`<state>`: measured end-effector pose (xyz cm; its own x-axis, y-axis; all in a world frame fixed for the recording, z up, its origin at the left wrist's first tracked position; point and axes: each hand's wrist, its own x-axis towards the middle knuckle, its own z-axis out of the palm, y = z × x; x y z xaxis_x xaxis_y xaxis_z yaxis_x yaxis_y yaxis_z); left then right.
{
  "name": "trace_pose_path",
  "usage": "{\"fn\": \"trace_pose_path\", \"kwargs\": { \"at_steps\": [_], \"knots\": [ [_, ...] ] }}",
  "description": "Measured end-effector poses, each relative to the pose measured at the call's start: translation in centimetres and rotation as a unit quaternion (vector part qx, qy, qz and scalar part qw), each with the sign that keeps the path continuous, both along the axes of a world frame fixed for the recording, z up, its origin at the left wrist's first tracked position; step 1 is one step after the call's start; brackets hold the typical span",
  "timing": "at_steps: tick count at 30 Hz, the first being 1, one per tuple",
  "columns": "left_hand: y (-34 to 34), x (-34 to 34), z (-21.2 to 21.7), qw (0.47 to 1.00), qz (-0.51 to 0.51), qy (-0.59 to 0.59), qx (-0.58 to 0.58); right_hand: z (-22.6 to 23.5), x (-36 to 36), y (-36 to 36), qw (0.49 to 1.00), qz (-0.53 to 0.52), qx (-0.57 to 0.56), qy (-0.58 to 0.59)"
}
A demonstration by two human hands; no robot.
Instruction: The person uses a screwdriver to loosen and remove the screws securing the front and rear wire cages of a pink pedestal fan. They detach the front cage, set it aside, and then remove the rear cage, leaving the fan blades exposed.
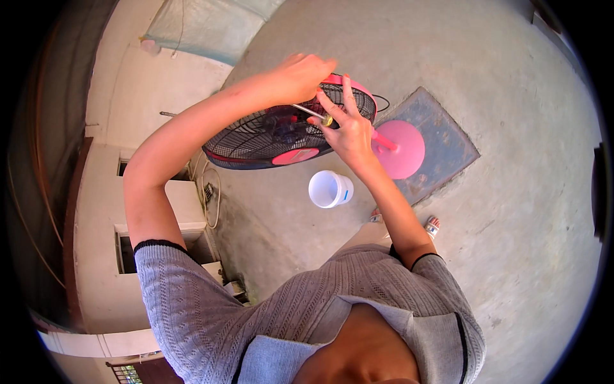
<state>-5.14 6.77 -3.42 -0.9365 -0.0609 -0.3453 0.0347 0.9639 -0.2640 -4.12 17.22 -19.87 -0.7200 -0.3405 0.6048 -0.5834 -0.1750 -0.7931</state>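
Right fingers [349, 97]: 2 extended, holding 1 screwdriver [327, 120] | left fingers [318, 68]: curled, hold unclear | 1 fan [281, 136] | 1 bucket [345, 191]

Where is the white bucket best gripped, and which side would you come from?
The white bucket is probably best pinched by its rim: it appears to stand upright on the concrete floor, open mouth facing up, so the edge looks reachable from inside and out. I'd come down from above, on the side nearer the person, since the fan head sits just beyond it in this view.
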Motion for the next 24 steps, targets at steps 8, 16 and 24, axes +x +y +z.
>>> {"fn": "trace_pose_path", "kwargs": {
  "at_steps": [8,16,24],
  "knots": [
    [0.7,0.0,0.3,0.998,0.057,0.004,0.017,-0.2,0.1,0.3,0.998,0.0,0.046,-0.033],
    [-0.9,-2.2,-0.3,0.984,0.169,-0.055,0.016,0.0,0.0,-0.2,0.999,-0.004,0.039,-0.032],
    [-0.5,-2.3,-0.5,0.98,0.191,-0.031,0.036,-1.1,0.0,-0.8,1.0,-0.012,-0.007,-0.008]
  ]
}}
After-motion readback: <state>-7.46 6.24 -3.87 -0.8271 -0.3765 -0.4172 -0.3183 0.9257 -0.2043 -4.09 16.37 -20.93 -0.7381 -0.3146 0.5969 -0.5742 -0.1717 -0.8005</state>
